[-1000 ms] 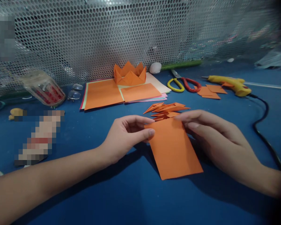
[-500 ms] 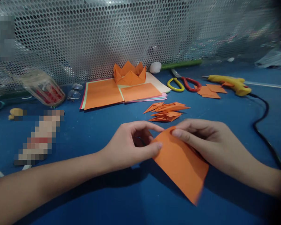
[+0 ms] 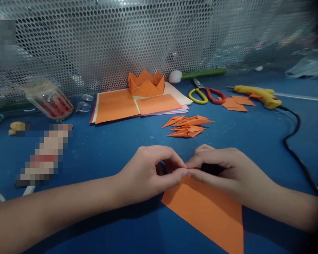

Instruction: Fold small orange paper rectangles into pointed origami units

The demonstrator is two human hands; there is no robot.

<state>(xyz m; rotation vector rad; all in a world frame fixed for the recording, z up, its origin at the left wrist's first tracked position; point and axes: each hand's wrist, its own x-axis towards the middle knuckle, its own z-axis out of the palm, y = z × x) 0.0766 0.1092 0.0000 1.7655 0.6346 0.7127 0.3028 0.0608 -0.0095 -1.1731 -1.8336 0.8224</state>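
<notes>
My left hand (image 3: 151,174) and my right hand (image 3: 225,169) meet fingertip to fingertip low in the middle of the blue table (image 3: 108,148). Both pinch the top edge of an orange paper rectangle (image 3: 209,211), which slants down to the right toward me. Just beyond my hands lies a pile of folded orange paper points (image 3: 188,126). A folded orange paper crown (image 3: 146,83) stands on a stack of coloured sheets (image 3: 116,106) farther back.
Scissors (image 3: 206,94) with yellow and red handles, loose orange paper pieces (image 3: 237,103) and a yellow glue gun (image 3: 259,95) with a black cable (image 3: 294,137) lie at the right. A tipped glass jar (image 3: 49,98) lies at the left. A perforated metal screen (image 3: 148,38) closes off the back.
Both hands drew the orange paper toward me and turned it clockwise. Their fingertips have come together at its top edge.
</notes>
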